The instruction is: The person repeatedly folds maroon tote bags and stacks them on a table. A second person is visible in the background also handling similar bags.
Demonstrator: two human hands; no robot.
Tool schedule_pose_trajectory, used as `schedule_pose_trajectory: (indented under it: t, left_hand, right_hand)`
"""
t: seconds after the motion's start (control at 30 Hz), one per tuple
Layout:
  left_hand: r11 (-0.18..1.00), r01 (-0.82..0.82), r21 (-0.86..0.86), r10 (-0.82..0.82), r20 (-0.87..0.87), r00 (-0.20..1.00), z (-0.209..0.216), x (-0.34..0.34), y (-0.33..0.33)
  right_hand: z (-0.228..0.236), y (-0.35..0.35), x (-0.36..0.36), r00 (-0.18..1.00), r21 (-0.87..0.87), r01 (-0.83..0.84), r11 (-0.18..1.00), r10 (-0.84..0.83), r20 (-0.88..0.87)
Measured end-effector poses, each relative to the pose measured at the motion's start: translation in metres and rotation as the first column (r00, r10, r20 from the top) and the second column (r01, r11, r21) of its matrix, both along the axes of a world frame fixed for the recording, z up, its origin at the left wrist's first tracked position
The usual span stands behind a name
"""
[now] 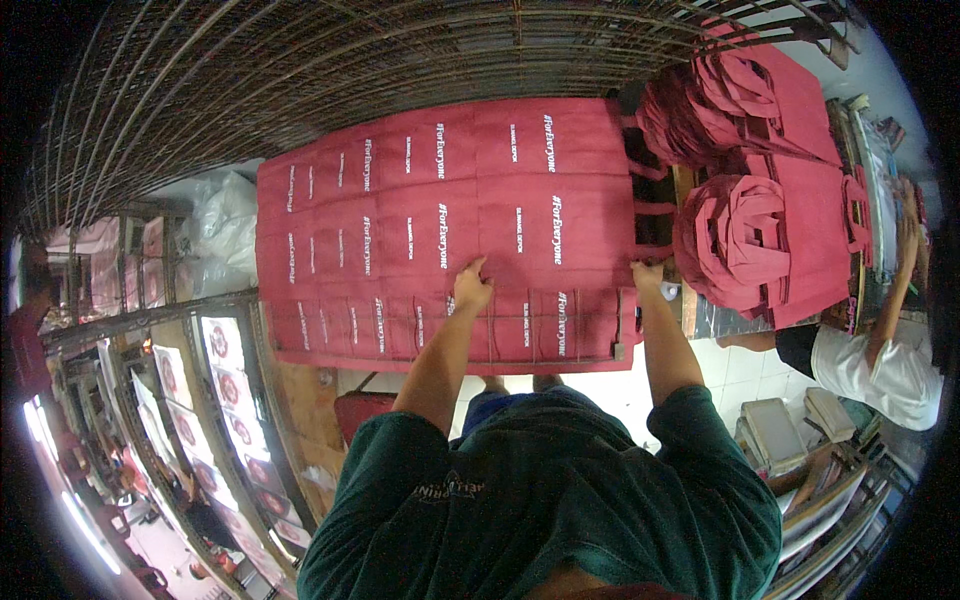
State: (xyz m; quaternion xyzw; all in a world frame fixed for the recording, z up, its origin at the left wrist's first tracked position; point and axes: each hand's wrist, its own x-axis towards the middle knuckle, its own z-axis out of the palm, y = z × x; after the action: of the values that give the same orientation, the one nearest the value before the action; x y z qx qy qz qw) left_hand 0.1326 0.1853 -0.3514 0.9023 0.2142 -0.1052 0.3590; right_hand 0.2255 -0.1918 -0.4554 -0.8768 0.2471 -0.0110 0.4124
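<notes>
Red fabric bags (515, 235) with white printing lie flat in overlapping rows in front of me. My left hand (472, 287) rests on the fabric near the lower left corner of the rightmost middle-row bag, its fingers apart. At the right edge of that same bag, close to its handle, my right hand (649, 275) has its fingers pinched on the bag's corner. Part of the grip is hidden by the hand itself. Nearest my body, another row of bags (500, 330) lies under a thin metal frame bar (618, 350).
Piled red bags with bunched handles (740, 235) stand at the right. A wire rack (350, 75) hangs over the far side. Clear plastic bags (225, 220) sit at the left, beside racks of printed sheets (240, 410). At the far right another person in a white shirt (865, 365) reaches forward.
</notes>
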Motion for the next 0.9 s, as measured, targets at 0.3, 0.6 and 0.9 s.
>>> schedule_pose_trajectory:
  t: [0.3, 0.6, 0.9]
  left_hand:
    - [1.000, -0.013, 0.014, 0.013, 0.022, 1.000, -0.001, -0.003, 0.000]
    - [0.988, 0.043, 0.147, -0.047, 0.026, 0.999, 0.022, -0.010, -0.009]
    - [0.960, 0.193, 0.204, -0.217, 0.103, 0.971, 0.045, -0.045, -0.009]
  right_hand:
    - [0.044, 0.008, 0.000, 0.976, 0.212, -0.018, 0.977, 0.063, -0.210]
    - [0.043, 0.008, -0.002, 0.953, -0.127, 0.298, 0.946, -0.303, -0.022]
    - [0.043, -0.006, 0.010, 0.974, -0.668, -0.226, 0.709, 0.177, -0.142]
